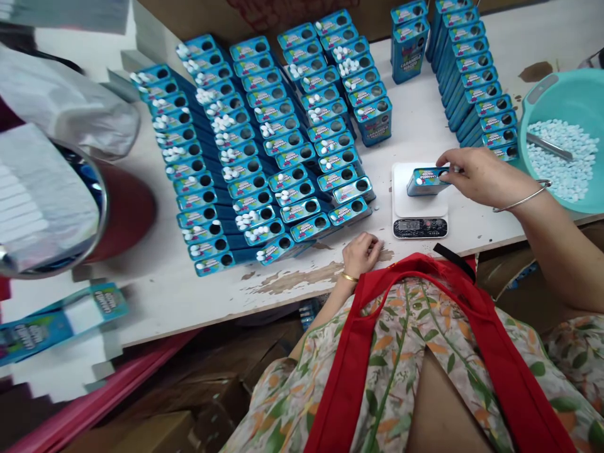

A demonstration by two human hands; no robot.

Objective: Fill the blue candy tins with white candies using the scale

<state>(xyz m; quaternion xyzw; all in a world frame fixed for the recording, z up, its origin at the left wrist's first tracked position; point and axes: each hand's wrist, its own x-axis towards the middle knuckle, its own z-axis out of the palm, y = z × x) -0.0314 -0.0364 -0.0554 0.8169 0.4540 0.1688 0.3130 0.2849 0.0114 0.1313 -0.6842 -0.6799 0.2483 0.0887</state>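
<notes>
Pinches a blue tin (423,184) by its right end in the right hand (481,176), apparently to steady it upright on the scale (400,202). Rests the left hand (362,253) loosely curled, left of and nearer than the scale (cannot tell about the palm). Has a bowl of tablets (557,104) right of the scale, seemingly for easy reach. Lists rows of tins (278,143) left of the scale, holes up, likely to let loose tablets lie on top.

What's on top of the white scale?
One blue tin, with the right hand at its end, is on the scale. The surface directly beneath it is covered, so I can't see it.
</notes>
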